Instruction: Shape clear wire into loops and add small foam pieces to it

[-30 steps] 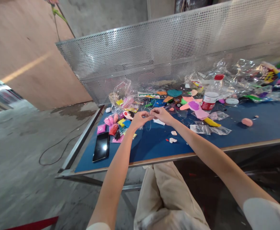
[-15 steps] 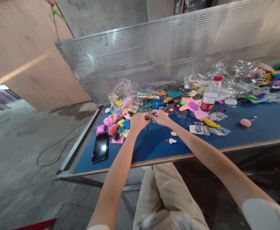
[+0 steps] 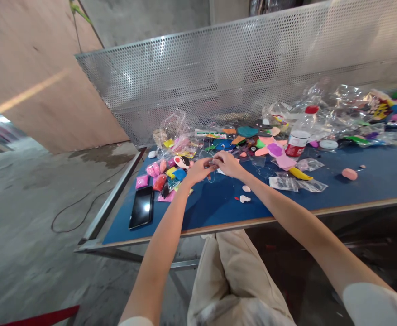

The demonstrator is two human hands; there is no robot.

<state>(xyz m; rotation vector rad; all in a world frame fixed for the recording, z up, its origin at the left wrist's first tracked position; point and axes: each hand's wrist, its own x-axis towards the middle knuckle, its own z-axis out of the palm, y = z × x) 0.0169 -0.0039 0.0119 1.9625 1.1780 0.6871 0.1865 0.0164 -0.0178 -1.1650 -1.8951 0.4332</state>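
Above the blue tabletop (image 3: 215, 213) my left hand (image 3: 198, 171) and my right hand (image 3: 227, 164) meet, fingertips together. A thin, pale wire or thread (image 3: 212, 180) loops down below them. Both hands are closed in a pinch on it; the exact grip is hidden between the fingers. Just left of my left hand lies a white face-like piece (image 3: 181, 162) with a red dot and black top. Small bags of coloured clay (image 3: 159, 182) crowd beside it. White clay bits (image 3: 245, 198) and a tiny red piece (image 3: 236, 198) rest in front of my right hand.
A black phone (image 3: 141, 207) lies near the left table edge. To the right stand a clear bottle with a red cap (image 3: 298, 138), a pink and purple clay shape (image 3: 279, 155) and crumpled plastic bags (image 3: 337, 108). A perforated metal panel (image 3: 198, 77) closes off the back.
My left hand has turned slightly and its fingers are less curled. Both hands stay together at the thin wire or thread. The camera view has shifted a little.
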